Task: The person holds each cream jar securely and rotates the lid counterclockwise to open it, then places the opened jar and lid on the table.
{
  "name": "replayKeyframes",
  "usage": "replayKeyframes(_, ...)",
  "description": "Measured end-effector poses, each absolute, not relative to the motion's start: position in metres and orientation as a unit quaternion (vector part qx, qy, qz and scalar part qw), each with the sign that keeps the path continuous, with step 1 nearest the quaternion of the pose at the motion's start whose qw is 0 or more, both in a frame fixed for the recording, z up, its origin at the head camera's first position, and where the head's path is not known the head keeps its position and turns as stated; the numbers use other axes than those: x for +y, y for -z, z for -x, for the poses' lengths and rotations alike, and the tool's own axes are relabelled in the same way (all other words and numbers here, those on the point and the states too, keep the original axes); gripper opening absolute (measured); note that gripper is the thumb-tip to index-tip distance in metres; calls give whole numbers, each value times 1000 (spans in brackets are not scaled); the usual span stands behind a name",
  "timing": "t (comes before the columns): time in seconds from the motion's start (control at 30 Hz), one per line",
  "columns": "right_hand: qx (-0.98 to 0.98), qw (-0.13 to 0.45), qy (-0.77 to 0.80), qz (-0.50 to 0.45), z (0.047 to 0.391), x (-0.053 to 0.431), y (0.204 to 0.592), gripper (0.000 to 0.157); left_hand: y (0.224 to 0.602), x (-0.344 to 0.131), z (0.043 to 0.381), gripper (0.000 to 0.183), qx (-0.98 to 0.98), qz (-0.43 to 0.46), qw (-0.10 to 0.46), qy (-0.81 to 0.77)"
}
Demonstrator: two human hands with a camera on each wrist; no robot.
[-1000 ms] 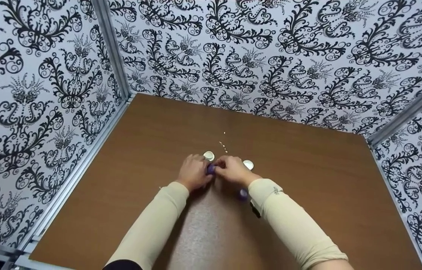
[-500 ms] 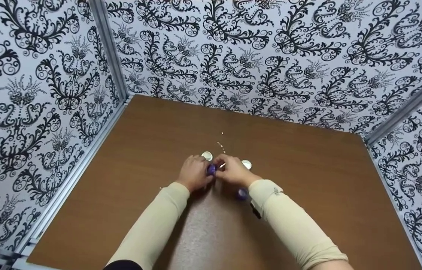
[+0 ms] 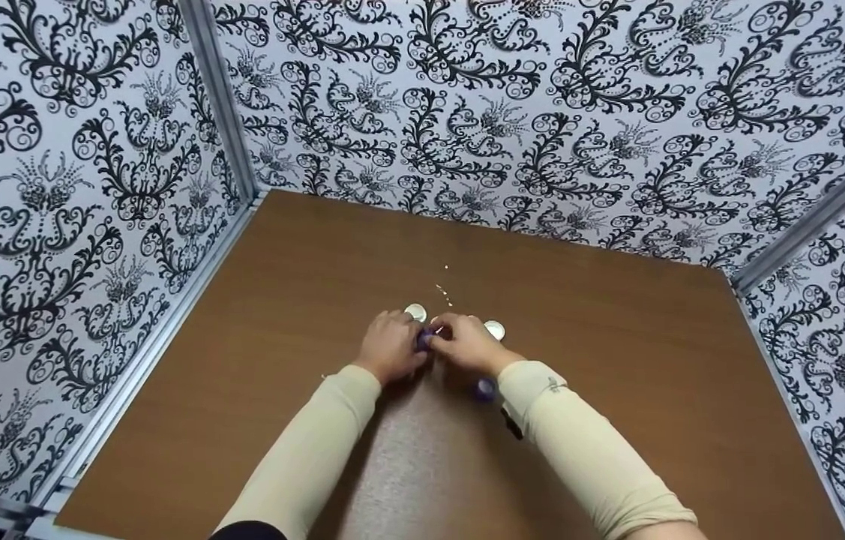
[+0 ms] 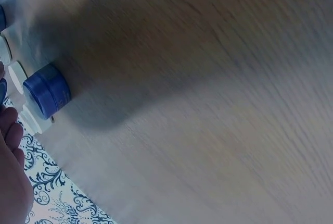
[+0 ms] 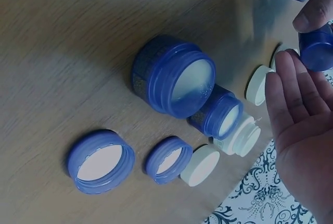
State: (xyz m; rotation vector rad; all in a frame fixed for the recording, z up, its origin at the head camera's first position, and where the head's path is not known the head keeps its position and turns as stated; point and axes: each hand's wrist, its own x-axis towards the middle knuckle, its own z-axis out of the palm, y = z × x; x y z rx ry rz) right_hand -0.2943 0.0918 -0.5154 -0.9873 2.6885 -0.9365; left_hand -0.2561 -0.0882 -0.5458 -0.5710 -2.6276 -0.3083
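In the head view my left hand (image 3: pixel 391 349) grips a small blue jar (image 3: pixel 423 339) near the table's middle. From the other side my right hand (image 3: pixel 467 343) pinches the same jar at its end; the fingers partly hide it. A sliver of white shows by the right fingertips. In the right wrist view a thumb and fingers are around the small blue jar (image 5: pixel 316 49). Near them stand a large open blue jar (image 5: pixel 171 75), a smaller open blue jar (image 5: pixel 216 112) and a white jar (image 5: pixel 239 138). A blue jar (image 4: pixel 47 91) also stands in the left wrist view.
Blue lids (image 5: pixel 101 161) and a white lid (image 5: pixel 201 165) lie beside the open jars. White round lids (image 3: pixel 415 312) sit just beyond the hands. A blue round thing (image 3: pixel 485 388) lies near the right wrist. White specks (image 3: pixel 444 292) dot the table; patterned walls (image 3: pixel 482 112) enclose it.
Both hands stay in about the same place on the small blue jar. The right fingers have shifted slightly over its end, and a white sliver has come into sight by them.
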Motion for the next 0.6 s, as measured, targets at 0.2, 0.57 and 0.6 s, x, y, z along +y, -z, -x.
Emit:
replayKeyframes(0.2,882,74,332,327,295,93,516,25,546,-88,256,30,-950,197,216,112)
replayKeyframes(0.57,873,76,350,331,293,96,516,27,545,-86,256,31,-954,193,200,111)
replayKeyframes(0.6,875,74,347,329,293,96,515,25,545,-86,256,30,-955,192,199,112)
